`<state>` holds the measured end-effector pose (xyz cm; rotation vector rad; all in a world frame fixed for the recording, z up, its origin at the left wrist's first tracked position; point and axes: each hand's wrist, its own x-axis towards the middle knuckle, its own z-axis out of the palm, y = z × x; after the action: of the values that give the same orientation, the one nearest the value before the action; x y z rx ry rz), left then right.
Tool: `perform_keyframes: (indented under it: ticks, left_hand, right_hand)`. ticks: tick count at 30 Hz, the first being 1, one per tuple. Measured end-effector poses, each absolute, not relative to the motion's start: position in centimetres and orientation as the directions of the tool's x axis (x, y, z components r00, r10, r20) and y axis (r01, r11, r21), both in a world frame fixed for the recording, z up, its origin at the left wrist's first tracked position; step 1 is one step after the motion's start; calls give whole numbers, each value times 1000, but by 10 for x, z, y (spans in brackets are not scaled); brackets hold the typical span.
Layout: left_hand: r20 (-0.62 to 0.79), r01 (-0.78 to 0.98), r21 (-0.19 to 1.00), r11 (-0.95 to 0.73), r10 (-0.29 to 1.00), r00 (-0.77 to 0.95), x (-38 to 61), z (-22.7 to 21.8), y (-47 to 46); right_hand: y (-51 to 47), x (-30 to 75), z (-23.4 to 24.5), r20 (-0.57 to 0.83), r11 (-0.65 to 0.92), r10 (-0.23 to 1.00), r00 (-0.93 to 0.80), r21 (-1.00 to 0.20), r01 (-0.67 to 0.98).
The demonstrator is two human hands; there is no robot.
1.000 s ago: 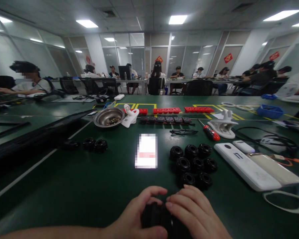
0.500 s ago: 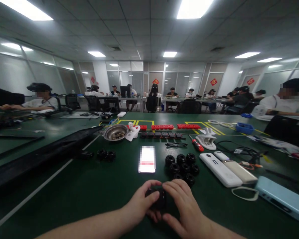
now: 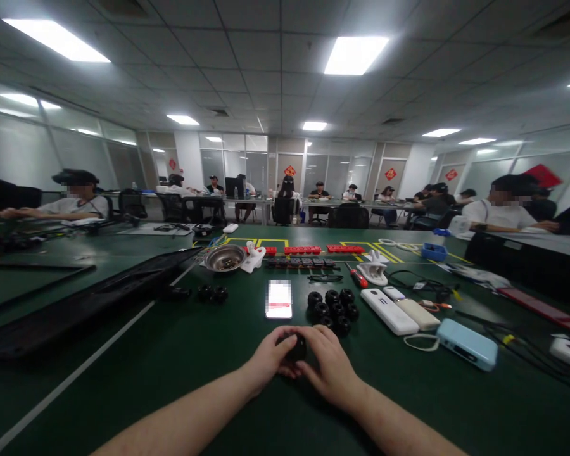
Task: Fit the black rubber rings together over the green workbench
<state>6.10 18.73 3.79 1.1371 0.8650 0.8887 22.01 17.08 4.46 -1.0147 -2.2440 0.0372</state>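
Observation:
Both my hands meet over the green table [image 3: 180, 354] near its front. My left hand [image 3: 268, 358] and my right hand [image 3: 329, 367] are closed together around one small round black part [image 3: 296, 347], which shows between the fingers. Just beyond them lies a cluster of several similar black round parts [image 3: 333, 306]. A lit phone [image 3: 278, 299] lies flat to the left of that cluster. Two more black parts [image 3: 212, 292] sit further left.
A metal bowl [image 3: 225, 258], a white clip [image 3: 253, 257], red and black strips [image 3: 304, 251], a red screwdriver [image 3: 358, 277], white and blue power banks [image 3: 466, 343] and cables lie around. A long black bar [image 3: 90, 301] crosses the left. Other people sit at tables behind and beside.
The camera has tilted up, so more ceiling shows and the table looks farther away. My hands stay closed on the black part, now further from the lower edge.

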Motion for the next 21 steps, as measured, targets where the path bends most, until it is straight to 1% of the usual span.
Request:
perform_keyframes:
  ticks: [4, 6, 10, 12, 17, 21]
  left_hand:
    - [-31, -138, 987, 85, 933, 358, 60, 42, 179]
    - [-17, -121, 990, 65, 931, 364, 60, 43, 177]
    - [-130, -76, 982, 172, 912, 388, 60, 47, 179]
    - [-146, -73, 979, 192, 901, 409, 59, 49, 180]
    - [-72, -156, 978, 140, 922, 382, 59, 46, 180]
    - [20, -136, 990, 38, 915, 404, 60, 36, 180]
  right_hand:
    - [173, 222, 45, 567, 675, 696, -440, -307, 671]
    - [174, 222, 44, 564, 680, 693, -449, -306, 666]
    - [173, 221, 45, 559, 715, 665, -494, -288, 637]
    - [172, 222, 46, 553, 737, 649, -522, -288, 612]
    - [176, 230, 46, 548, 704, 698, -461, -404, 585]
    - [179, 231, 48, 512, 711, 700, -498, -433, 554]
